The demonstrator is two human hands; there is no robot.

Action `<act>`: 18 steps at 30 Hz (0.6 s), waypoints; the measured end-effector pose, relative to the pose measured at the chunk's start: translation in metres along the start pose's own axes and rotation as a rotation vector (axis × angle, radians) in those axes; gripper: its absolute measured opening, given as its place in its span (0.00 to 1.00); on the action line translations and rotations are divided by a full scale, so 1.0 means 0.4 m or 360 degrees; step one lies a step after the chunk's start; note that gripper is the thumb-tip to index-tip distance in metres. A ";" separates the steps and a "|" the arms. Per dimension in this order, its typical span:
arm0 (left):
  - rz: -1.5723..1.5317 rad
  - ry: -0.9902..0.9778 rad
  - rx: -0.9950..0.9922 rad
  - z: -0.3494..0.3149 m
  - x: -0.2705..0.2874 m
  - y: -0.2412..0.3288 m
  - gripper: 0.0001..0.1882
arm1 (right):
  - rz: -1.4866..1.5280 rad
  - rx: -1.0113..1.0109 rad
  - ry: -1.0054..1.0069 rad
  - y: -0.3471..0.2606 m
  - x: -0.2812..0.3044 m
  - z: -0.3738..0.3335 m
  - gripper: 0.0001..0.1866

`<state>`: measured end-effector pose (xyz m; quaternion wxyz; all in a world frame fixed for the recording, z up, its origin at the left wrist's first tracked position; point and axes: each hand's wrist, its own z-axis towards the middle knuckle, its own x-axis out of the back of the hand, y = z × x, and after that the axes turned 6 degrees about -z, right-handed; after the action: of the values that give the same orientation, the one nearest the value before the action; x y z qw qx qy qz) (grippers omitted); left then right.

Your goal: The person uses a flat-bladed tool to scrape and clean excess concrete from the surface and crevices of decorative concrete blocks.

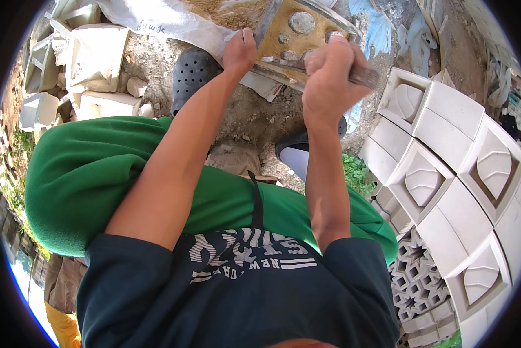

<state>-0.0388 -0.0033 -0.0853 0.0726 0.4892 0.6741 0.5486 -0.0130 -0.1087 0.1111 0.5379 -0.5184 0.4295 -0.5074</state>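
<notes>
My right hand (330,78) is closed around the wooden handle of a narrow flat-bladed tool (292,62). Its thin blade points left, low over the near side of a shallow rectangular mould (266,43). Tan, sandy material fills the mould, with several round grey discs or openings in it; part of it is hidden behind my right hand. My left hand (240,52) is closed by the mould's left edge, next to a white sack (173,26). Whatever its fingers hold, if anything, is hidden.
Loose tan sand (223,11) lies beyond the sack. Pale cast blocks (95,58) are piled at left. Stacked decorative concrete blocks (446,162) fill the right side, with star-patterned lattice pieces (417,272) below. Blue sheeting (379,35) lies past the mould.
</notes>
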 end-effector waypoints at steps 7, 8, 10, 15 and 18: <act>0.0010 0.0014 -0.0056 0.002 -0.022 -0.013 0.28 | -0.0074 0.0009 -0.0086 0.107 -0.007 -0.013 0.17; 0.0008 0.0047 -0.0076 -0.008 -0.017 -0.026 0.28 | -0.0069 -0.0005 -0.0097 0.072 -0.004 -0.014 0.17; -0.0009 0.0021 -0.0014 -0.008 -0.011 -0.019 0.28 | 0.0024 -0.0054 0.0053 0.001 0.004 -0.006 0.16; -0.0030 -0.0056 0.0054 -0.008 -0.020 0.014 0.28 | 0.0055 0.0087 0.0076 0.108 0.022 -0.010 0.14; -0.0030 -0.0024 0.0014 0.008 -0.019 -0.008 0.29 | -0.0159 -0.0057 -0.0167 0.082 0.014 0.003 0.16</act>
<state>-0.0349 -0.0065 -0.0925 0.0807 0.4874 0.6805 0.5411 -0.0077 -0.1159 0.0790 0.5243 -0.5746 0.3833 -0.4981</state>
